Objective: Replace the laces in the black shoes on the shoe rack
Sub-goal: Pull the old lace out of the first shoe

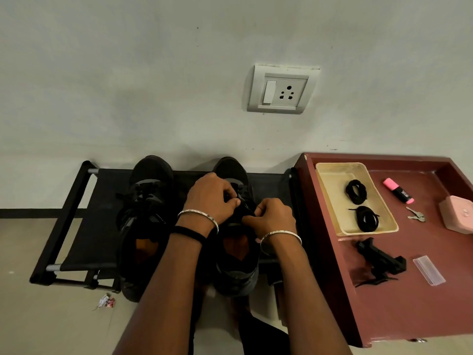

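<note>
Likely unlacing stage. Pinching lace (pixel 245 209) of right-side black shoe (pixel 236 274) on shoe rack (pixel 84 226), fingers (pixel 231 201) of left hand (pixel 211 198) and right hand (pixel 272 216) curled tight. Next: draw lace free of eyelets, then fetch coiled laces (pixel 356 192) from tray (pixel 325 185) on bench (pixel 384 308).

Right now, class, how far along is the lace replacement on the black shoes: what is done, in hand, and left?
Done: nothing finished; both coiled black laces lie in the beige tray. In hand: the left hand and right hand pinch the fitted lace on the shoe nearer the tray. Left: unlacing it, relacing it, then the other shoe, which looks laced.
</note>
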